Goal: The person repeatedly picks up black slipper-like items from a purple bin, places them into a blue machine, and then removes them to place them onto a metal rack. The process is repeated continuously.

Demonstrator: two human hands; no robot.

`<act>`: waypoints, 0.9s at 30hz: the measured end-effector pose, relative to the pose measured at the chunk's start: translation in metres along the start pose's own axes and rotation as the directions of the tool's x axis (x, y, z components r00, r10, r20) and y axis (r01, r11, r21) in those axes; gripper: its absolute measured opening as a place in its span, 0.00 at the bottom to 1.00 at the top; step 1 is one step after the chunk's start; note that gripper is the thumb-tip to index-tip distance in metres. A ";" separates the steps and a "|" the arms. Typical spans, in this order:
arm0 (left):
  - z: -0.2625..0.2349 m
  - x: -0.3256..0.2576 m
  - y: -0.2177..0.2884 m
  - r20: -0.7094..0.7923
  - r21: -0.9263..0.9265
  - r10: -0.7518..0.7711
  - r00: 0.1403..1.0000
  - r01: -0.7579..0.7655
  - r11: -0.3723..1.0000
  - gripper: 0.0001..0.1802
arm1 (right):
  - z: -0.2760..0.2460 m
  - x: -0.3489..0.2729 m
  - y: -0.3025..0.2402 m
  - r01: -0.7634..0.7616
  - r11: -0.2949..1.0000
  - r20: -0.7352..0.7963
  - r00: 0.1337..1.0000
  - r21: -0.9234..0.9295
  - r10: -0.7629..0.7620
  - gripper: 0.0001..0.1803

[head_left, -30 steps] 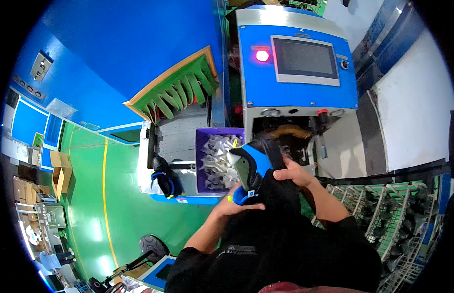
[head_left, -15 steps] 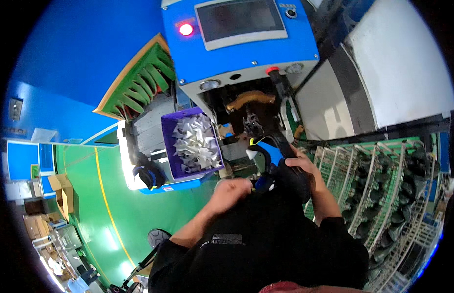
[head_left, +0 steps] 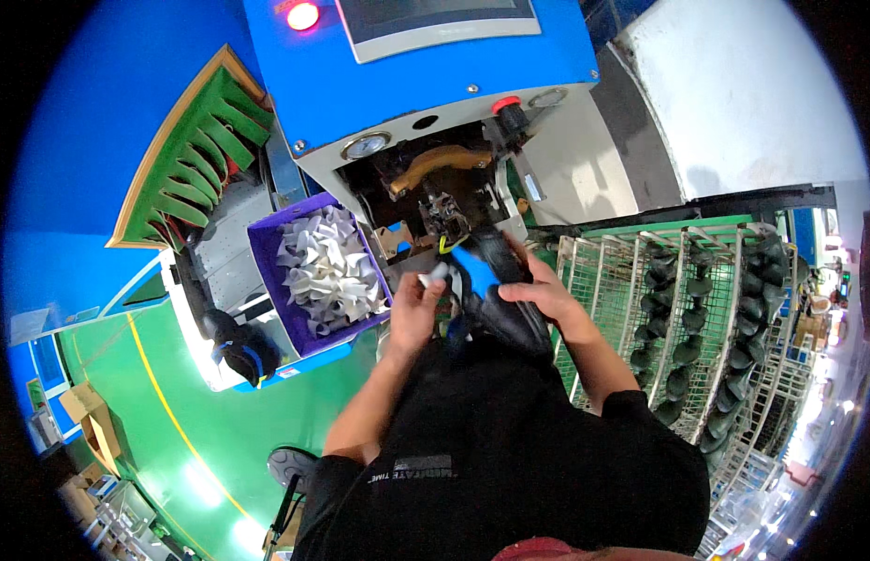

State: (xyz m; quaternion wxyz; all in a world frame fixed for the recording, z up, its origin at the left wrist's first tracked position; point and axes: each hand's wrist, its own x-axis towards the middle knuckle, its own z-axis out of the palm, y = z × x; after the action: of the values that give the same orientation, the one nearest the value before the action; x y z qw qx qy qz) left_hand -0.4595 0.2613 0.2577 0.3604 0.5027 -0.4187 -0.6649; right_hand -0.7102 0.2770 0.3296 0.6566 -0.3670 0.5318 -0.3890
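My right hand [head_left: 540, 290] grips a black shoe upper [head_left: 510, 313] with a bright blue lining, its thumb across the near side and its fingers largely hidden behind. At the upper's left, my left hand [head_left: 413, 313] is closed in a pinch on a small white piece [head_left: 435, 275]. That piece resembles the curved white pieces [head_left: 327, 266] heaped in the purple bin [head_left: 267, 245] to the left. The upper is held just in front of the blue machine's opening, below its metal clamp parts [head_left: 442, 213] and curved tan pad [head_left: 444, 164].
The blue machine [head_left: 416, 89] carries a screen, gauges and a red knob [head_left: 506, 105]. A green-slotted holder [head_left: 196, 164] stands at the left. Another black upper [head_left: 243, 353] lies beside the bin. To the right are wire racks [head_left: 631, 309] with dark foot-shaped pieces. A pedal [head_left: 291, 462] sits low.
My view has shifted, so the machine and bin appear farther left. My left hand has risen to the upper's left side, and a white piece now shows in its fingertips. My right hand keeps its grip.
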 end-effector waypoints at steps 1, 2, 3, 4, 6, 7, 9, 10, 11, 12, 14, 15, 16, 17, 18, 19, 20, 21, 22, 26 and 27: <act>-0.006 0.005 0.003 -0.052 -0.015 -0.029 0.998 0.029 0.999 0.13 | 0.003 0.007 -0.004 0.050 0.996 -0.066 0.996 -0.073 -0.055 0.52; -0.013 0.007 0.007 -0.082 -0.033 -0.048 0.995 0.046 0.998 0.12 | 0.006 0.014 -0.009 0.094 0.984 -0.126 0.986 -0.150 -0.114 0.52; -0.024 0.012 0.002 -0.073 -0.057 -0.068 0.995 0.064 0.996 0.12 | 0.010 0.024 -0.019 0.095 0.993 -0.180 0.978 -0.070 -0.106 0.52; -0.033 0.015 0.003 -0.063 -0.080 -0.088 0.994 0.083 0.993 0.13 | 0.007 0.035 -0.021 0.108 0.989 -0.221 0.967 -0.100 -0.128 0.54; -0.048 0.016 -0.006 -0.134 0.059 -0.076 0.988 0.085 0.995 0.15 | -0.003 0.057 -0.015 0.119 0.915 -0.262 0.937 -0.386 -0.232 0.54; -0.064 0.018 -0.022 -0.141 0.151 -0.075 0.987 0.097 0.984 0.16 | -0.004 0.068 -0.016 0.100 0.852 -0.265 0.926 -0.515 -0.269 0.55; -0.083 0.017 -0.013 -0.131 0.330 -0.126 0.983 0.163 0.930 0.18 | 0.013 0.077 -0.039 -0.018 0.675 -0.264 0.928 -0.738 -0.264 0.55; -0.086 0.017 -0.013 -0.148 0.278 -0.141 0.979 0.178 0.944 0.18 | 0.034 0.080 -0.066 -0.130 0.637 -0.247 0.964 -0.760 -0.098 0.57; -0.088 0.016 -0.013 -0.164 0.225 -0.156 0.974 0.191 0.955 0.18 | 0.045 0.091 -0.059 -0.187 0.413 -0.260 0.957 -0.891 -0.127 0.58; -0.093 0.015 -0.012 -0.181 0.175 -0.170 0.969 0.202 0.964 0.19 | 0.052 0.100 -0.049 -0.236 0.165 -0.262 0.951 -0.958 -0.161 0.59; -0.109 0.017 -0.041 -0.197 0.268 -0.170 0.966 0.220 0.938 0.16 | 0.067 0.109 -0.042 -0.198 0.037 -0.200 0.977 -0.979 -0.069 0.53; -0.107 0.014 -0.033 -0.215 0.141 -0.169 0.962 0.202 0.969 0.15 | 0.074 0.109 -0.045 -0.253 0.112 -0.259 0.965 -0.961 -0.044 0.52; -0.103 0.011 -0.017 -0.239 0.018 -0.164 0.957 0.173 0.985 0.14 | 0.078 0.111 -0.049 -0.301 0.190 -0.309 0.951 -0.935 -0.015 0.51; -0.100 0.010 -0.002 -0.290 -0.079 -0.188 0.938 0.172 0.982 0.14 | 0.077 0.117 -0.047 -0.290 0.142 -0.297 0.954 -0.946 -0.030 0.49; -0.103 0.010 0.001 -0.317 -0.089 -0.198 0.927 0.179 0.980 0.14 | 0.063 0.129 -0.025 -0.213 0.039 -0.216 0.944 -0.976 -0.250 0.47; -0.113 0.013 -0.013 -0.353 -0.006 -0.163 0.922 0.172 0.985 0.14 | 0.066 0.134 -0.032 -0.236 0.058 -0.243 0.950 -0.970 -0.195 0.46; -0.123 0.015 -0.026 -0.383 0.077 -0.127 0.915 0.168 0.983 0.16 | 0.069 0.137 -0.039 -0.261 0.075 -0.269 0.953 -0.962 -0.137 0.46; -0.126 0.012 -0.021 -0.482 0.243 -0.132 0.866 0.277 0.930 0.25 | 0.075 0.136 -0.047 -0.273 0.065 -0.276 0.960 -0.960 -0.052 0.46; -0.127 0.013 -0.029 -0.558 0.302 -0.097 0.824 0.310 0.901 0.33 | 0.068 0.131 -0.038 -0.185 0.017 -0.185 0.965 -0.983 -0.184 0.47; -0.142 0.004 -0.021 -0.513 0.395 -0.046 0.857 0.284 0.874 0.26 | 0.064 0.122 -0.021 -0.174 0.017 -0.172 0.945 -0.985 -0.278 0.48; -0.147 0.001 -0.011 -0.454 0.405 -0.087 0.887 0.292 0.866 0.25 | 0.066 0.121 -0.018 -0.186 0.025 -0.185 0.938 -0.982 -0.293 0.48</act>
State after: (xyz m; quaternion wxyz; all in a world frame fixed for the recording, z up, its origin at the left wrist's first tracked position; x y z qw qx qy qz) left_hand -0.3179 0.2359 0.2256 0.2431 0.7446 -0.4244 -0.4543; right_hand -0.6312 0.1651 0.3070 0.0940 -0.6666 0.7394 0.0120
